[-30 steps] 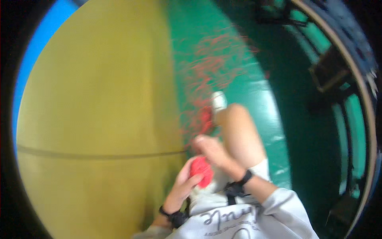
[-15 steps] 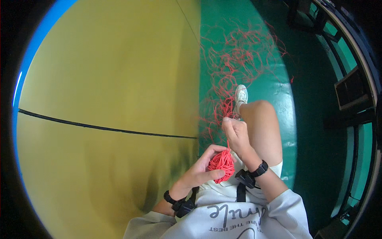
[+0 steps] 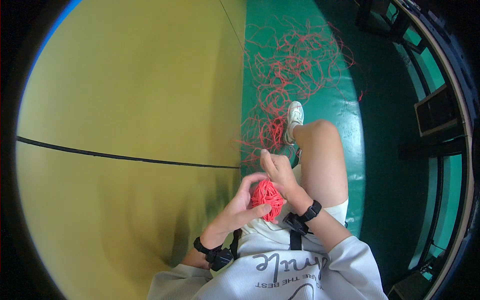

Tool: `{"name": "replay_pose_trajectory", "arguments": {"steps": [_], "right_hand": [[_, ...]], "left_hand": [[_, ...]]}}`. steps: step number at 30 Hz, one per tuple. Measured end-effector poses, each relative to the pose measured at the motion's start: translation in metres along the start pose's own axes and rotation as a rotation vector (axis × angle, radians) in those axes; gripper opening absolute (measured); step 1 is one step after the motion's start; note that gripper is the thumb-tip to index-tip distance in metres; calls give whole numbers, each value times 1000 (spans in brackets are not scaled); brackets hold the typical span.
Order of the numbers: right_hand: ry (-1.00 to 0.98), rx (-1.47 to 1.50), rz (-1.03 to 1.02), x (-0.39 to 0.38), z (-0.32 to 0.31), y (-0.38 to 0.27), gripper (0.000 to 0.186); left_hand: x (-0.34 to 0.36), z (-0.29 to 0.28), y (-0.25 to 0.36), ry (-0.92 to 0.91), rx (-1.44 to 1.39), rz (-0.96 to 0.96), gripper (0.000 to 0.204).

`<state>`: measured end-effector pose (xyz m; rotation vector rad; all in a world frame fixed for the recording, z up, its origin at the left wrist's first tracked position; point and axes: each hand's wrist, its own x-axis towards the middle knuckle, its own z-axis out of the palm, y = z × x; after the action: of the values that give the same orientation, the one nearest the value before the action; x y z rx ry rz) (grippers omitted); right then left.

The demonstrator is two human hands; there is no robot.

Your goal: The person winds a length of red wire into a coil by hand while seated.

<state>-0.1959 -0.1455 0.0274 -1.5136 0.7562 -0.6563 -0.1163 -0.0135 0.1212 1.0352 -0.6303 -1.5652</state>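
Observation:
My left hand [image 3: 243, 204] is shut on a rounded bundle of red cord [image 3: 267, 199], its fingers curved round the left and top and its thumb lying across the front. My right hand [image 3: 276, 170] is closed in a pinch just above the bundle, on the cord, which is mostly hidden by the fingers. Beyond my hands a loose tangle of red cord [image 3: 285, 70] spreads over the green floor [image 3: 350, 145], with its densest part beside my white shoe [image 3: 295, 115]. Both wrists carry black straps with small black devices.
A large yellow surface [image 3: 125, 90], crossed by a black line [image 3: 100, 153], takes up the left side. At the right, beyond a dark shaded strip, are dark frames and a box-like object [image 3: 435, 110]. My bare bent leg [image 3: 322, 160] is right of my hands.
My hands, blurred at first, have shifted and come closer together. In the last half second my right hand moves down and left toward the bundle, and my left hand turns slightly with it.

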Motion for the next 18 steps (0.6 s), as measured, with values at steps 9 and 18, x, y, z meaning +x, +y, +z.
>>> {"name": "replay_pose_trajectory", "arguments": {"steps": [9, 18], "right_hand": [[36, -446, -116, 3, -1, 11, 43], [56, -358, -88, 2, 6, -7, 44]], "left_hand": [[-3, -2, -7, -57, -66, -152, 79], [-3, 3, -12, -113, 206, -70, 67]]}}
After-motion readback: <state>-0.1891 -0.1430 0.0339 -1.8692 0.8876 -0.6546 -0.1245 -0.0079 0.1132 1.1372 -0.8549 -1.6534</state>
